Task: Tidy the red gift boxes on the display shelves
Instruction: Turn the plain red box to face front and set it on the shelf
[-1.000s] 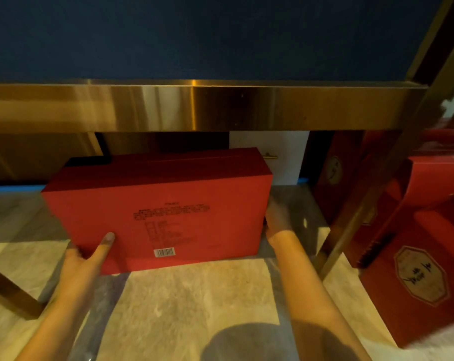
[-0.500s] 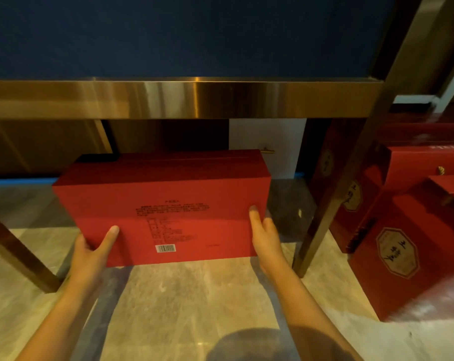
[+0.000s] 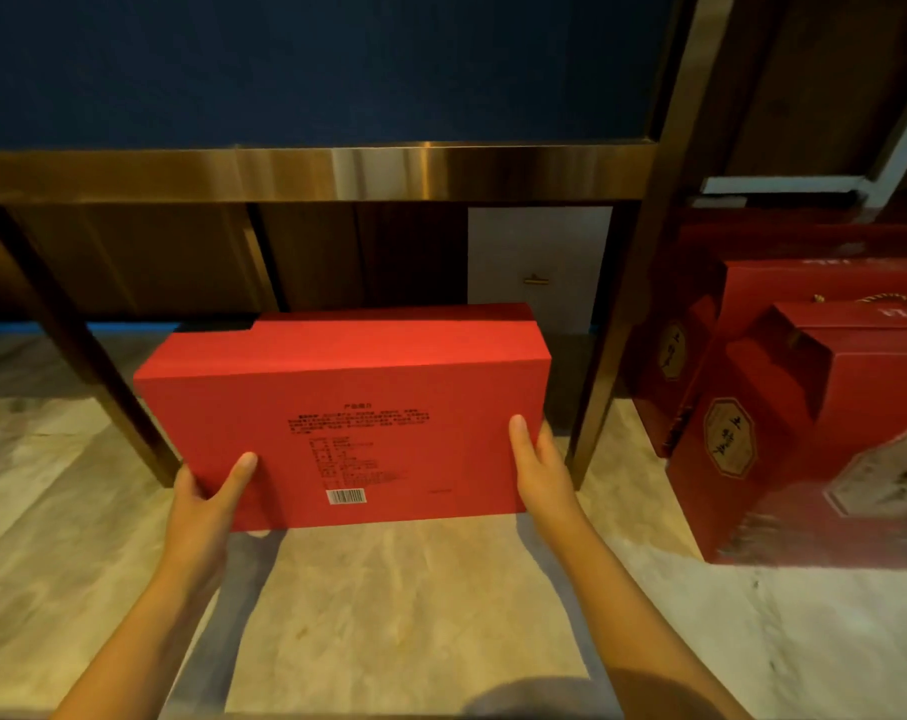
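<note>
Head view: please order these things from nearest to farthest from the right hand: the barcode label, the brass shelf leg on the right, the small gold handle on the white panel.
From the right hand:
1. Brass shelf leg, just right of it.
2. Barcode label, to its left on the red box.
3. Gold handle, behind the box on the white panel.

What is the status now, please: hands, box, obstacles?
Left hand and right hand grip flat red cardboard gift box. Brass-coloured metal shelf leg close beside the right hand.
</note>
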Action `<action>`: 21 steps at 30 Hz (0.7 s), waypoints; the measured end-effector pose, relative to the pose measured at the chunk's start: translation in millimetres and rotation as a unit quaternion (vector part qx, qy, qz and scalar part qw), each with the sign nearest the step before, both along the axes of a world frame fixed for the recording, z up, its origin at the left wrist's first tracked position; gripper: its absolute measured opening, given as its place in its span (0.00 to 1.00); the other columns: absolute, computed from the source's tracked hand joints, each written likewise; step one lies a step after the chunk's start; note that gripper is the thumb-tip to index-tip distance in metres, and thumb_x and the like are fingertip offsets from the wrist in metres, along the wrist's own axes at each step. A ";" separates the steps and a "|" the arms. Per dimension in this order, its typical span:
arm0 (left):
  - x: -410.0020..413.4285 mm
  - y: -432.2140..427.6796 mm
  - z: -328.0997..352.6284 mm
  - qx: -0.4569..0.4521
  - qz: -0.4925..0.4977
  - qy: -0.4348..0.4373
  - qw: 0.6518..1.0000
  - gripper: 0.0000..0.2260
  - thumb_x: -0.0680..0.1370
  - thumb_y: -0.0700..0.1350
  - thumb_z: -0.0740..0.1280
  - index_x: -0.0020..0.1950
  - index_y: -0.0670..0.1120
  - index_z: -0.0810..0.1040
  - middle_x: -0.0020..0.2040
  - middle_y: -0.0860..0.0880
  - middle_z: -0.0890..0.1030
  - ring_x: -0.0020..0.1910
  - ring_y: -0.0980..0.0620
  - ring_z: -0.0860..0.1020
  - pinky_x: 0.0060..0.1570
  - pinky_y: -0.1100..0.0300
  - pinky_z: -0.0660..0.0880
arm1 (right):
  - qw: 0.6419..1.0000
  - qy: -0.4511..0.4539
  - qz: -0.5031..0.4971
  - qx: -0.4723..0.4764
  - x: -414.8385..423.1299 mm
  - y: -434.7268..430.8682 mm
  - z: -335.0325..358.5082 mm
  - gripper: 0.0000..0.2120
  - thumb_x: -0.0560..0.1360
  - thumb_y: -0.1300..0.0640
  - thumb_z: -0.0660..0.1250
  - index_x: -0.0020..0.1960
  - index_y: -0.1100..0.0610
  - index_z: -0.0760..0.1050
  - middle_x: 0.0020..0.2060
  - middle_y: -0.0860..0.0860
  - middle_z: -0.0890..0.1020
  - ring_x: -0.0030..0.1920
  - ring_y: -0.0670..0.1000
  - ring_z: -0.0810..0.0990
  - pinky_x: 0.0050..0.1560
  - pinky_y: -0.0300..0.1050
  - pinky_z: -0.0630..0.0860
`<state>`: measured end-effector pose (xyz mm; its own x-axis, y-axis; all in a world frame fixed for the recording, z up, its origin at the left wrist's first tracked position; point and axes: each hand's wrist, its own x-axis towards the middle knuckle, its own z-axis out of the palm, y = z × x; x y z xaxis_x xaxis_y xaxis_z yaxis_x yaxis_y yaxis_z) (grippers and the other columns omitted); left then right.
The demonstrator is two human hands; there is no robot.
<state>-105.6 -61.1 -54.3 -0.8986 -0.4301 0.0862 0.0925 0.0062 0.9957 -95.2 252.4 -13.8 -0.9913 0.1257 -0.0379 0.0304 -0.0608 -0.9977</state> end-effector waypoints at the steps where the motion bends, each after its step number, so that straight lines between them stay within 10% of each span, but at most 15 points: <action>1: 8.9 1.0 0.7 0.002 -0.002 -0.001 1.000 0.22 0.76 0.45 0.67 0.69 0.43 0.70 0.65 0.42 0.77 0.62 0.46 0.76 0.60 0.50 0.72 | 1.000 -0.005 0.000 -0.004 7.6 2.1 0.3 0.22 0.81 0.50 0.53 0.74 0.51 0.60 0.56 0.41 0.75 0.45 0.31 0.73 0.33 0.21 0.72; 14: 87.3 5.6 23.7 -0.011 -0.079 0.002 0.997 0.24 0.71 0.59 0.66 0.64 0.53 0.71 0.59 0.54 0.78 0.59 0.53 0.76 0.58 0.53 0.72 | 0.998 -0.019 -0.024 0.051 59.3 9.7 8.2 0.21 0.80 0.48 0.54 0.71 0.53 0.64 0.56 0.46 0.74 0.44 0.34 0.73 0.34 0.23 0.74; 18: 72.6 -19.8 51.7 -0.002 -0.109 0.018 0.994 0.29 0.73 0.59 0.61 0.72 0.50 0.64 0.68 0.47 0.73 0.62 0.52 0.74 0.56 0.58 0.75 | 0.973 -0.012 -0.127 0.193 71.6 -6.3 8.0 0.31 0.74 0.34 0.56 0.66 0.55 0.70 0.58 0.51 0.77 0.57 0.52 0.78 0.53 0.46 0.78; 21: 55.5 -31.1 86.6 -0.019 -0.172 0.037 0.984 0.41 0.64 0.67 0.68 0.74 0.54 0.62 0.66 0.50 0.75 0.54 0.62 0.79 0.52 0.63 0.78 | 0.948 0.003 -0.191 0.256 82.6 -20.8 14.2 0.29 0.75 0.42 0.61 0.69 0.60 0.65 0.63 0.57 0.72 0.65 0.56 0.70 0.59 0.48 0.72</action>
<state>-50.1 -92.2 32.3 -0.9810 -0.0977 0.1678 0.1687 -0.0016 0.9857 -12.6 231.6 0.3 -0.8698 0.4760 0.1301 0.0988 0.4263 -0.8992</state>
